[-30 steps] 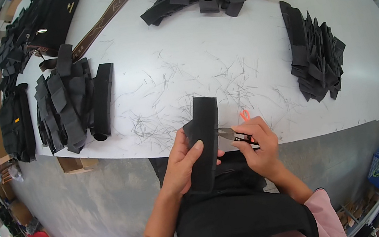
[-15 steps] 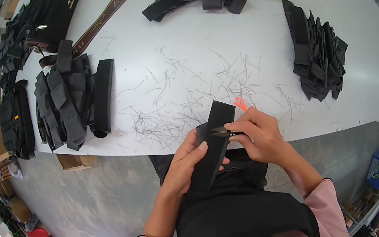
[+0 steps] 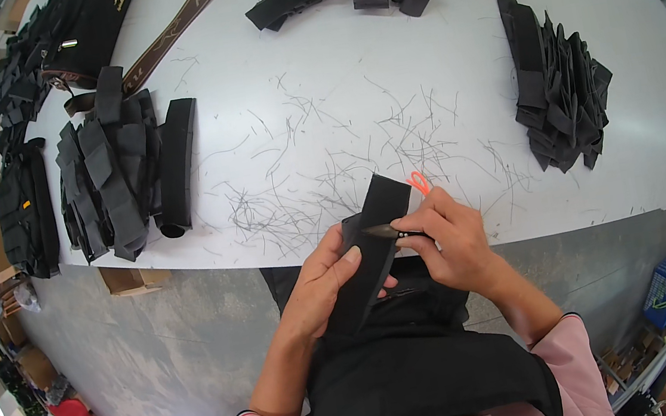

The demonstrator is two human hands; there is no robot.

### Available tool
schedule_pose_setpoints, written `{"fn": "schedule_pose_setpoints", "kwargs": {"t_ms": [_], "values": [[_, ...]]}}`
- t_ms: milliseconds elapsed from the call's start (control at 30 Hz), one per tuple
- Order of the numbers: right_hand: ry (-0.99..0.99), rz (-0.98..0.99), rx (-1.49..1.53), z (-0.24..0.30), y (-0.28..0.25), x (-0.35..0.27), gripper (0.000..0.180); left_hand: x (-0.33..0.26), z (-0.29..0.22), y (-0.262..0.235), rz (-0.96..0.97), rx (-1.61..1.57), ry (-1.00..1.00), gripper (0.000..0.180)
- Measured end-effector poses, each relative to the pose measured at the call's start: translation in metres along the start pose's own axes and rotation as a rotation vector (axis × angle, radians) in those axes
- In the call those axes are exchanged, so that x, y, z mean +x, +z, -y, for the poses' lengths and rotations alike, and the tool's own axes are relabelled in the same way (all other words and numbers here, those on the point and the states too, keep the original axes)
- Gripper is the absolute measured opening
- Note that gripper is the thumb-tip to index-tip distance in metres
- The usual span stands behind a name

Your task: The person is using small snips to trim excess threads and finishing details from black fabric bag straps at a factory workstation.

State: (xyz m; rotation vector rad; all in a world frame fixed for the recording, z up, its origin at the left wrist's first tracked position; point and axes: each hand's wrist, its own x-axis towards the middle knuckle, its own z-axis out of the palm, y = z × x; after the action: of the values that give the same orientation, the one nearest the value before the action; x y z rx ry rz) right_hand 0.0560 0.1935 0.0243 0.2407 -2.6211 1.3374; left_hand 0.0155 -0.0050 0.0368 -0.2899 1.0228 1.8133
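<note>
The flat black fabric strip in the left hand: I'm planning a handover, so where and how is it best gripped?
I'd probably pinch the flat black fabric strip by its squared far end, coming in over the white table. That end sticks out uncovered, while the left hand has its thumb on the middle and the right hand holds small metal black-handled snips over the right edge.

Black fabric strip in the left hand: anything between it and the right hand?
Only the thread snips that the right hand holds: their blades reach over the face of the black fabric strip. Whether they touch it, I can't tell. Nothing else visible stands between.
</note>
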Motion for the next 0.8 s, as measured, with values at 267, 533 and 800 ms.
{"fn": "schedule_pose_setpoints", "kwargs": {"t_ms": [267, 533, 800], "values": [[0.403, -0.131, 0.451, -0.001, 0.012, 0.004, 0.036, 0.004, -0.002, 0.006, 0.026, 0.014, -0.009, 0.039], [0.235, -0.117, 0.147, 0.005, -0.001, 0.001, 0.038, 0.006, -0.005, 0.004, 0.095, -0.043, -0.014, 0.043], [0.132, 0.052, 0.129, -0.004, -0.003, 0.001, 0.023, 0.009, -0.004, 0.003, 0.113, -0.071, -0.051, 0.047]]}}
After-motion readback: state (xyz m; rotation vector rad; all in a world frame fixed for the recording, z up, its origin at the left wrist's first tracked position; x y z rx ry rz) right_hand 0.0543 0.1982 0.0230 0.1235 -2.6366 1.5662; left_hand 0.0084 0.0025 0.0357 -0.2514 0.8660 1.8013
